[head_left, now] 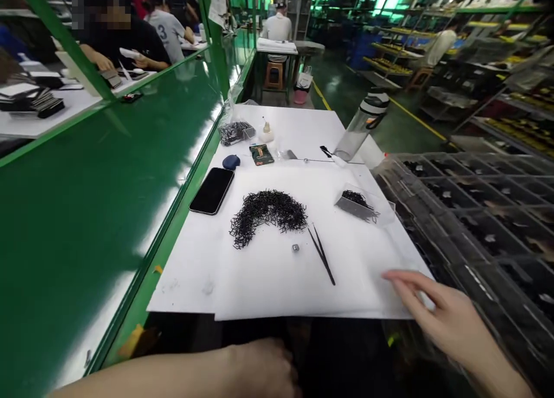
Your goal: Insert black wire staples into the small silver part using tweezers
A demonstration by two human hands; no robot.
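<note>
My right hand (448, 314) is over the right front edge of the white work sheet (259, 282), thumb and fingers drawn together in a pinch. Whether anything small is between the fingertips cannot be seen. Below the front edge of the table, my left hand (266, 366) is blurred, its fingers turned down and mostly hidden. Black tweezers (322, 255) lie on the sheet, between the hands and a curved heap of small black bent pieces (268, 209). Close to the tweezers sits a small silvery cube-like piece (295, 248). A clear tray (357, 206) holds more black pieces.
A phone (212, 190) and a dark blue rounded item (231, 162) lie at left. Farther back are a bag of black pieces (234, 131) and a clear bottle (361, 127). Compartment trays (485, 213) border the right side, a green partition (130, 173) the left. Other people sit beyond.
</note>
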